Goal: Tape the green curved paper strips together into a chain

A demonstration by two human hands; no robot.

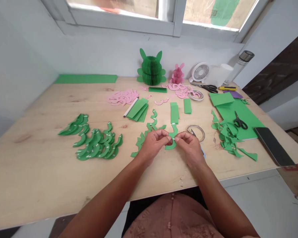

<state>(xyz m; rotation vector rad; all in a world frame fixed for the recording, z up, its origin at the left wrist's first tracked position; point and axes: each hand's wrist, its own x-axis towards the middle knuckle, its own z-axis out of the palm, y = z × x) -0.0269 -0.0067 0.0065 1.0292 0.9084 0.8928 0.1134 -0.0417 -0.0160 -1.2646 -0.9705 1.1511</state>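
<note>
Between my hands is a curved green paper piece with small white strips on it. My left hand pinches it from the left, and my right hand pinches it from the right near a white strip. The fingertips hide part of the paper. Just beyond, green paper strips lie flat. Left of my left hand are wavy green cutouts. A roll of tape rests beyond my right hand, with a pointed blade inside its ring and a light blue handle partly hidden by that hand.
Piles of curved green pieces lie left. Pink cutouts, a green paper figure, a pink one and a small fan stand toward the wall. Black scissors, green scraps and a phone are right.
</note>
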